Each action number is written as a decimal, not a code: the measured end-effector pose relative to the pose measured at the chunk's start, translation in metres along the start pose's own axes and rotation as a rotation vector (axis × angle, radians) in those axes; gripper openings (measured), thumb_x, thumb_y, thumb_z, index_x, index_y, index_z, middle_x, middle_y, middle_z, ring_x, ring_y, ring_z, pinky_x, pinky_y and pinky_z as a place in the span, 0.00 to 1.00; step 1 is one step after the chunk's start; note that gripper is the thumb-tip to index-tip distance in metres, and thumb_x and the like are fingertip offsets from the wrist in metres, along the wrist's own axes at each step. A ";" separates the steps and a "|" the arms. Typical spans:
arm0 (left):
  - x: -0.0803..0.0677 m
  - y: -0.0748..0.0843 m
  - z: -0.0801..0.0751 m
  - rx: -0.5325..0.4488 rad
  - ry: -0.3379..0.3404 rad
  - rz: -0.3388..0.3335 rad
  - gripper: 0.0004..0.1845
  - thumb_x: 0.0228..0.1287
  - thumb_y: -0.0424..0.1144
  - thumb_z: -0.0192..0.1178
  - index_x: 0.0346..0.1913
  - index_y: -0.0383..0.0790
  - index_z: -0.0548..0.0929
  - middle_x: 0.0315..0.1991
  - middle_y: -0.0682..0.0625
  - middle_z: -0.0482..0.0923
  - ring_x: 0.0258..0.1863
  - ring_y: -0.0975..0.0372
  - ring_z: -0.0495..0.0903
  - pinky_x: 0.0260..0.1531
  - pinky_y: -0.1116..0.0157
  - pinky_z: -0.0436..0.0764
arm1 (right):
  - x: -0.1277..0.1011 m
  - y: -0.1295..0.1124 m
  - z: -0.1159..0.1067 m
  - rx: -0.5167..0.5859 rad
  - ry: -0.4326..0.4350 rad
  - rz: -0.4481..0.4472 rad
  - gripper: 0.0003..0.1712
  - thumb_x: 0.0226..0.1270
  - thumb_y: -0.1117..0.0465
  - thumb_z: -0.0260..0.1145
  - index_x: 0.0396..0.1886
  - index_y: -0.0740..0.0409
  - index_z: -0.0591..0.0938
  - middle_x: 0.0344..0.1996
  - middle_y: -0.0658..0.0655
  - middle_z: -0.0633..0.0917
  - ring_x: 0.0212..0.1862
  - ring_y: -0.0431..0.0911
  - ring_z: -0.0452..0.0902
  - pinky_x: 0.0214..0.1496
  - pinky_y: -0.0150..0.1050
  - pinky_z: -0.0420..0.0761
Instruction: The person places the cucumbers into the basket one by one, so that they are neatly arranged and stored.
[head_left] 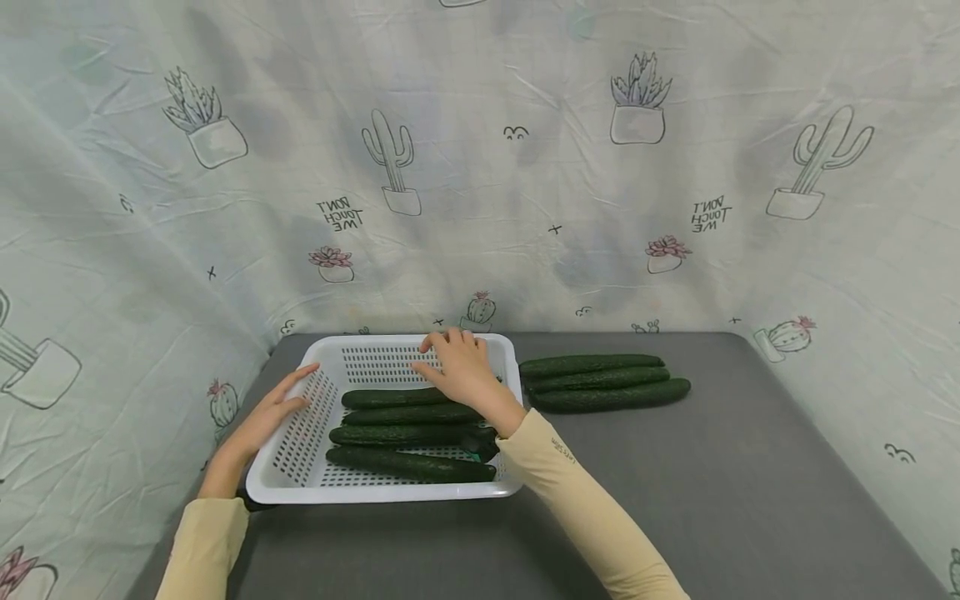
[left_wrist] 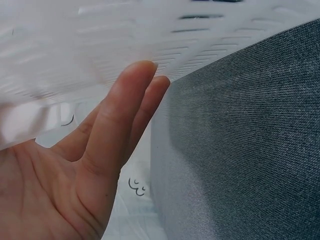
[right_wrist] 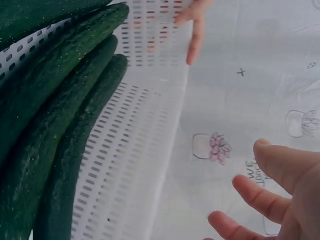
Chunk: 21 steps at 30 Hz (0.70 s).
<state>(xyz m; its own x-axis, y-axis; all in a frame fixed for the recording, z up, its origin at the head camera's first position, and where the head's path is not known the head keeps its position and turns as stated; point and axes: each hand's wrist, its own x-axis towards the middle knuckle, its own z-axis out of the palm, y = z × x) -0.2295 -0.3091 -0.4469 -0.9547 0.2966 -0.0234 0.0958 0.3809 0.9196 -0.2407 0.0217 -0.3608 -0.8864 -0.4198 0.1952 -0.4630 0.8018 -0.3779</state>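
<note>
Bare counter [head_left: 750, 500] right of my basket [head_left: 420, 493] gives passage; three loose cucumbers [head_left: 603, 382] and the curtain [head_left: 525, 167] block behind.

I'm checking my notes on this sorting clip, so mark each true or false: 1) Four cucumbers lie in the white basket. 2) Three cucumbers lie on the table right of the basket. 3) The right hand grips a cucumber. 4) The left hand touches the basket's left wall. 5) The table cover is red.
1) True: four cucumbers lie in the white basket.
2) True: three cucumbers lie on the table, right of the basket.
3) False: the right hand hovers spread over the basket, holding nothing.
4) True: the left hand rests flat against the left wall.
5) False: the cover is grey.
</note>
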 end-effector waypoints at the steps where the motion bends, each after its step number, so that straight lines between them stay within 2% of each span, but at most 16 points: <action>1: 0.000 0.000 0.000 0.000 0.000 -0.002 0.30 0.73 0.36 0.41 0.74 0.49 0.45 0.68 0.28 0.45 0.52 0.34 0.69 0.34 0.51 0.79 | -0.002 0.001 -0.002 0.010 0.005 -0.005 0.19 0.68 0.42 0.54 0.51 0.46 0.75 0.48 0.55 0.72 0.47 0.51 0.63 0.50 0.47 0.60; 10: 0.000 0.003 -0.001 0.012 0.003 -0.002 0.31 0.73 0.36 0.41 0.74 0.50 0.45 0.70 0.29 0.43 0.55 0.33 0.65 0.37 0.52 0.78 | -0.020 0.009 -0.015 0.019 0.098 -0.041 0.19 0.67 0.43 0.55 0.50 0.47 0.74 0.44 0.55 0.72 0.45 0.50 0.63 0.49 0.49 0.60; 21: -0.002 0.002 0.000 0.012 0.010 0.002 0.31 0.73 0.36 0.41 0.74 0.50 0.45 0.70 0.29 0.43 0.55 0.33 0.66 0.36 0.52 0.78 | -0.042 0.037 -0.022 0.059 0.169 -0.067 0.21 0.65 0.43 0.57 0.51 0.49 0.75 0.47 0.54 0.73 0.46 0.50 0.64 0.52 0.51 0.61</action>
<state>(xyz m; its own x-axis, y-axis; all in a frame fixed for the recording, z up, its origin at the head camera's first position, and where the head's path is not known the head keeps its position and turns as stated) -0.2276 -0.3085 -0.4454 -0.9573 0.2887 -0.0173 0.1015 0.3911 0.9147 -0.2204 0.0783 -0.3631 -0.8437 -0.3902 0.3688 -0.5244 0.7459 -0.4106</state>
